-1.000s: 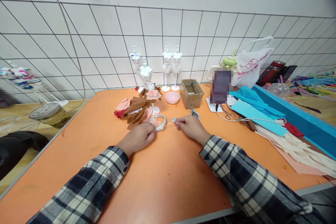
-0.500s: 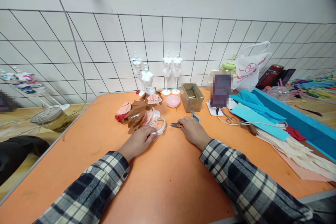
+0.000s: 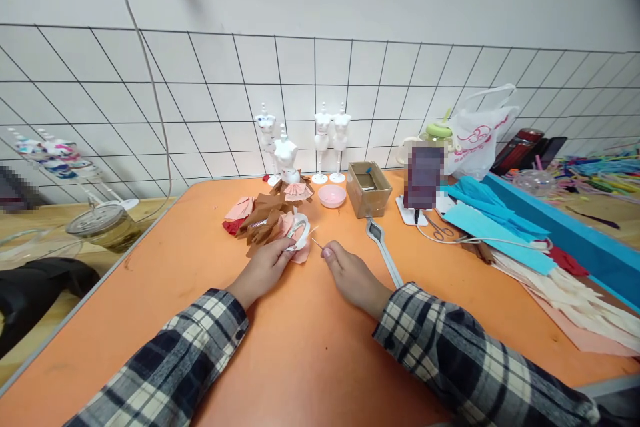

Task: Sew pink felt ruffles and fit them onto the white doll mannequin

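Observation:
My left hand [image 3: 267, 260] is closed on the edge of a white roll of tape [image 3: 301, 232], tilted up over the cloth pieces. Just right of the roll, my right hand [image 3: 353, 273] pinches a thin strip [image 3: 318, 243] between thumb and forefinger. Whether this strip joins the roll is too small to tell. Beside my right wrist lies a long grey tool [image 3: 384, 250] with a dark oval in its head, its near end hidden by my sleeve. Brown cloth pieces [image 3: 267, 217] are heaped behind the roll, with a pink piece [image 3: 301, 255] below it.
White dress forms [image 3: 286, 157] stand at the back. A pink bowl [image 3: 332, 197], a cardboard box [image 3: 370, 190] and a propped phone [image 3: 424, 177] line the far side. Scissors [image 3: 440, 232], a white cable [image 3: 480, 240] and blue cloth [image 3: 500, 230] lie to the right.
My right hand has moved left and nearer me, now pinching by the roll. The scissor blades at its fingers are out of sight. The grey tool shows more. The roll is tilted differently.

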Motion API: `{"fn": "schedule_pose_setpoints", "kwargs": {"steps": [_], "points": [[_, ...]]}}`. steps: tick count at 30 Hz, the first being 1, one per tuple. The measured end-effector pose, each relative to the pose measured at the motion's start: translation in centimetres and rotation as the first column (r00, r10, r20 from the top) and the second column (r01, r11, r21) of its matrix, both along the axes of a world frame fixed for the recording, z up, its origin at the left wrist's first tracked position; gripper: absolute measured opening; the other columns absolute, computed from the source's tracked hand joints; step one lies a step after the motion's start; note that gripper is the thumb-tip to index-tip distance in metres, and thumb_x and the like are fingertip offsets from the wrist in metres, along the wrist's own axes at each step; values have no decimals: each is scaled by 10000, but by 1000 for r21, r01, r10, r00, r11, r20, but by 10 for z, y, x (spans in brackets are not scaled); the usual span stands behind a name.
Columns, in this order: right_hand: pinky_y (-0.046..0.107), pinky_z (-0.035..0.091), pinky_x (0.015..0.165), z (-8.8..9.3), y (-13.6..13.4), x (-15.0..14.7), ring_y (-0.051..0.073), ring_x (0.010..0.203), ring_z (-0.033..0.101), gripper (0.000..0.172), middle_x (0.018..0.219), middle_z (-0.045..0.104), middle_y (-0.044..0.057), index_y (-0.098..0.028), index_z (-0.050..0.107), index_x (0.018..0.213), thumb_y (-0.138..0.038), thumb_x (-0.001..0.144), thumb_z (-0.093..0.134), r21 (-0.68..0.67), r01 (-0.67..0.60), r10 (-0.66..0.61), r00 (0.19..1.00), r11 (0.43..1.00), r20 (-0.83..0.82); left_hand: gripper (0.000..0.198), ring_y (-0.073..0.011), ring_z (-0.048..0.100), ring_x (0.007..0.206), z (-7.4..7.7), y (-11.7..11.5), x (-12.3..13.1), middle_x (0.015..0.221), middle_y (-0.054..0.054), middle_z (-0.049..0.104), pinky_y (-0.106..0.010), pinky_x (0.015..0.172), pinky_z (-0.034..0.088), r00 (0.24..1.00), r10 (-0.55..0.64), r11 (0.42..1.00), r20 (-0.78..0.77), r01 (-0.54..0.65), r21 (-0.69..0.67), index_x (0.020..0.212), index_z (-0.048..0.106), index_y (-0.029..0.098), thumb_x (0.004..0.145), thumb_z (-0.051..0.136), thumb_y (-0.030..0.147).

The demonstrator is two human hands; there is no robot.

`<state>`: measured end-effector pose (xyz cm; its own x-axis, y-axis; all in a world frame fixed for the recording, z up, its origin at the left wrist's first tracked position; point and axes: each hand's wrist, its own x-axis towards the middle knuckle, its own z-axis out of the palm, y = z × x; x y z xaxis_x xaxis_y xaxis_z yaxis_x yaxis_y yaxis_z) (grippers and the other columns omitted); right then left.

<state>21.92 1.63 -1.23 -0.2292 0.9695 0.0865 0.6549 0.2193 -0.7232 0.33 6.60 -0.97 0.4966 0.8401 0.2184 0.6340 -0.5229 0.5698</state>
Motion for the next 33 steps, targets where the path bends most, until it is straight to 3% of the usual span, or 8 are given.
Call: {"fn": "schedule_pose_setpoints", "kwargs": {"steps": [4,10,20,27,33], "points": [[240,355,604,-1,0,0,150,661,544,210,764,574,-2,-231,404,957,-364,1007,249,-65,-57,56,998,996,-29,347,-198,598,856,-1,0,0,943,-55,684,-292,775,452,1000,-15,1000,1,15,-5,1016,636,173,966,336,339],[247,377,628,3,1,-1,150,694,555,179,800,576,-1,-229,372,957,-366,1004,267,-72,-143,140,989,987,-47,325,-183,589,811,-4,3,-1,870,-37,668,-268,739,448,999,-47,999,-24,47,4,944,627,177,967,346,339],[248,368,617,2,3,6,143,656,512,243,722,529,-22,-232,341,832,-386,1003,262,-120,-145,138,989,982,-59,314,-178,585,800,-3,3,0,865,-29,663,-265,719,438,999,-26,1000,-19,26,-4,944,631,174,968,361,333],[249,360,611,-1,6,4,144,669,520,196,753,546,-11,-227,360,907,-375,1003,277,-79,-139,135,989,987,-65,299,-177,606,886,-5,2,0,951,-29,683,-262,798,444,992,-122,992,12,122,-9,971,640,188,972,368,314],[251,351,608,0,6,7,139,642,494,221,713,511,-28,-231,339,851,-373,1006,269,-65,-150,143,984,987,-110,302,-182,607,868,-7,3,0,941,-31,686,-267,776,450,998,-53,998,42,54,-27,993,638,182,969,381,337]]}}
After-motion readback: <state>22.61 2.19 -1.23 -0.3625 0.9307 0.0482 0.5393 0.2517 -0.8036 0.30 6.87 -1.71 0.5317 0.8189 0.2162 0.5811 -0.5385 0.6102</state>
